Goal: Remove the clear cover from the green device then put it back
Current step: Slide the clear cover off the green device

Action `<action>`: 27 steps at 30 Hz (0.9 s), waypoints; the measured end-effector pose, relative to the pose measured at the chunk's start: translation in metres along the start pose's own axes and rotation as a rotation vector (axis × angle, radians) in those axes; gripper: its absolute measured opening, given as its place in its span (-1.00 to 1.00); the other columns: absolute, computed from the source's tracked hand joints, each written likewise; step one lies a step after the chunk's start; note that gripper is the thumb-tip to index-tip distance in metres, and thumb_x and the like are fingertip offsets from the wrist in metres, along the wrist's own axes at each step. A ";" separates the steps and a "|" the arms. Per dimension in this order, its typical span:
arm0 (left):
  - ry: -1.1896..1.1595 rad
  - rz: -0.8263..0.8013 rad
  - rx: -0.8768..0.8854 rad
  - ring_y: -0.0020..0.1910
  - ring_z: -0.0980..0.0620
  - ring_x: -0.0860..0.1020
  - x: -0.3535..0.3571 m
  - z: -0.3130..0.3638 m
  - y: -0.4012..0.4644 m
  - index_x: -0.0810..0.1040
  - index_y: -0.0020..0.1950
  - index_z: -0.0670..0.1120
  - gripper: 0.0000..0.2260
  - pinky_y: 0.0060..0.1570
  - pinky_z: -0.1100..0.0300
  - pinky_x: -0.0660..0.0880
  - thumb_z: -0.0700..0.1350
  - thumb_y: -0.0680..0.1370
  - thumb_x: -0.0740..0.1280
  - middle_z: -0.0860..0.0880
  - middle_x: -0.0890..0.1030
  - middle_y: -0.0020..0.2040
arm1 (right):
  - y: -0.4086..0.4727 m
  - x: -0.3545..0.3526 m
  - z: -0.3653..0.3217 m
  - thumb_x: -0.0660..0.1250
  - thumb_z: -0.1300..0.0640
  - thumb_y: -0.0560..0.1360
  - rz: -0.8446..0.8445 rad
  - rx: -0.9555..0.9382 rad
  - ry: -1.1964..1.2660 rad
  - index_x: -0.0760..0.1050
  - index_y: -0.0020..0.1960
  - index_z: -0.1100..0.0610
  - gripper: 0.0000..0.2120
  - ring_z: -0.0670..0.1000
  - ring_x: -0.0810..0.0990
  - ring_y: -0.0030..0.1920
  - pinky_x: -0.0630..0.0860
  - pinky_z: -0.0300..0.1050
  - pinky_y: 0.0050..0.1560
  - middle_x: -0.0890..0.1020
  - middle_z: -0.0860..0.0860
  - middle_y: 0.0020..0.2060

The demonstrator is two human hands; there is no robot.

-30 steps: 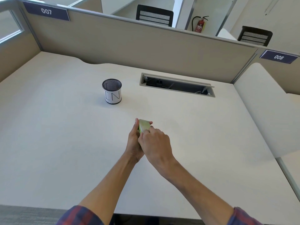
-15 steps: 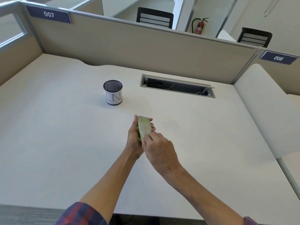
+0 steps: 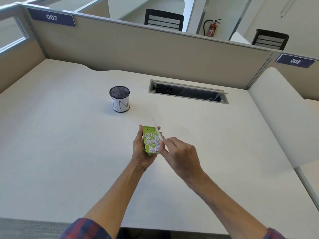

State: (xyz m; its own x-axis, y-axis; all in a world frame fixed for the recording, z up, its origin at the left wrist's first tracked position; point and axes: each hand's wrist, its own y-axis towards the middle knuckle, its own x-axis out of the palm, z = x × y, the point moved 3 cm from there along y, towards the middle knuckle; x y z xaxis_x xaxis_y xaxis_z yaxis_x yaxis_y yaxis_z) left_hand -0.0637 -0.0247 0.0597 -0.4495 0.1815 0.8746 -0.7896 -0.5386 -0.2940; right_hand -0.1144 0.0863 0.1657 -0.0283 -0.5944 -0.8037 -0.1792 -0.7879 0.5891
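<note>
The green device (image 3: 150,140) is a small flat lime-green box held above the desk, its open face showing many small white paper bits. My left hand (image 3: 140,152) cradles it from below and from the left side. The clear cover (image 3: 158,133) stands tilted up along the device's right edge, lifted off the face. My right hand (image 3: 181,156) pinches the cover's lower part between thumb and fingers.
A black mesh pen cup (image 3: 119,99) with a white label stands on the beige desk (image 3: 51,144) to the far left of the hands. An open cable slot (image 3: 188,91) lies in the desk behind. Partition walls close the back and sides.
The cover lay flat over the green device; now its left edge has swung up and away, baring the white bits inside. My right hand has moved right and back with it.
</note>
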 end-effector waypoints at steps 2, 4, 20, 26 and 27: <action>0.007 0.016 -0.004 -0.17 -0.04 0.64 0.000 -0.001 0.000 0.62 0.11 -0.19 -0.45 -0.12 0.13 0.62 0.28 0.50 0.27 -0.13 0.64 -0.13 | 0.000 -0.001 0.006 0.39 0.19 0.48 -0.017 0.097 0.100 0.63 -0.24 0.21 -0.85 0.10 0.53 -0.52 0.43 -0.11 -0.60 0.61 0.05 -0.44; 0.007 0.042 0.003 -0.15 -0.06 0.67 -0.001 -0.001 0.000 0.63 0.08 -0.18 -0.48 -0.11 0.13 0.63 0.27 0.48 0.29 -0.12 0.68 -0.11 | -0.001 -0.002 0.013 0.40 0.20 0.48 -0.018 0.219 0.210 0.60 -0.30 0.20 -0.81 0.09 0.54 -0.50 0.46 -0.07 -0.53 0.60 0.06 -0.45; 0.083 0.068 0.045 -0.15 -0.02 0.71 0.000 0.000 0.001 0.74 -0.13 -0.09 -0.49 -0.17 0.14 0.63 0.28 0.54 0.21 -0.06 0.73 -0.14 | -0.030 0.016 0.038 0.43 0.13 0.43 -0.035 0.742 0.596 0.66 -0.25 0.07 -0.91 -0.19 0.65 -0.41 0.47 -0.32 -0.36 0.63 -0.23 -0.46; 0.089 0.102 0.017 -0.18 -0.03 0.68 -0.001 -0.002 0.001 0.69 -0.09 -0.11 -0.53 -0.10 0.13 0.60 0.29 0.47 0.28 -0.09 0.70 -0.14 | -0.025 0.008 0.033 0.45 0.22 0.43 0.085 0.563 0.539 0.64 -0.25 0.14 -0.92 -0.17 0.66 -0.35 0.51 -0.35 -0.33 0.68 -0.09 -0.39; 0.084 0.102 0.011 -0.17 -0.04 0.67 -0.001 -0.002 0.002 0.67 -0.05 -0.12 -0.53 -0.05 0.10 0.57 0.29 0.45 0.31 -0.10 0.69 -0.12 | -0.024 0.007 0.032 0.45 0.23 0.43 0.099 0.536 0.528 0.64 -0.24 0.14 -0.92 -0.15 0.65 -0.36 0.52 -0.33 -0.32 0.69 -0.07 -0.37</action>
State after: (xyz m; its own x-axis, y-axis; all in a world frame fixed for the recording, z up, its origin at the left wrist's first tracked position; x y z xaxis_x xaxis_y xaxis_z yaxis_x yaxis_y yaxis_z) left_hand -0.0656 -0.0241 0.0571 -0.5611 0.1934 0.8048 -0.7336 -0.5666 -0.3753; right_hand -0.1415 0.1066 0.1434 0.3812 -0.7628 -0.5223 -0.6576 -0.6208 0.4267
